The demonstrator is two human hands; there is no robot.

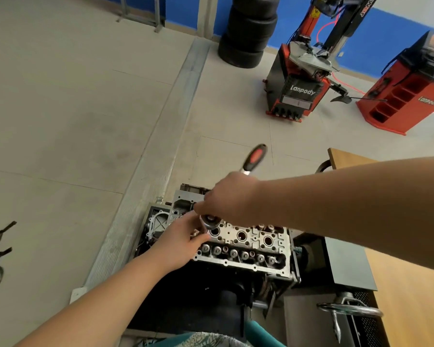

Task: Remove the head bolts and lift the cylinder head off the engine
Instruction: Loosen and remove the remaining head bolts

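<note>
Cylinder head [246, 242] sits bolted on top of the engine [211, 291], on a stand beside a wooden bench [411, 284]. Right hand [232, 196] is clenched around the metal shank of a ratchet wrench [253, 157], below its red-and-black grip, which sticks up free behind the hand. Ratchet's drive end [209, 219] sits low over the left end of the head, likely on a head bolt; the bolt itself is hidden. Left hand [183, 240] reaches in beside the drive end, fingertips at it; can't tell if it pinches the socket or just steadies it.

Handling guess: the head is cast metal, rigid, heavy, probably oily, so a two-hand lift by its two ends, straight up, not by the valve gear.

Containers: three round plug wells [242, 236] in a row look dark, nothing seen inside. Front row of valve springs [233, 253] is seated in its recesses.
</note>
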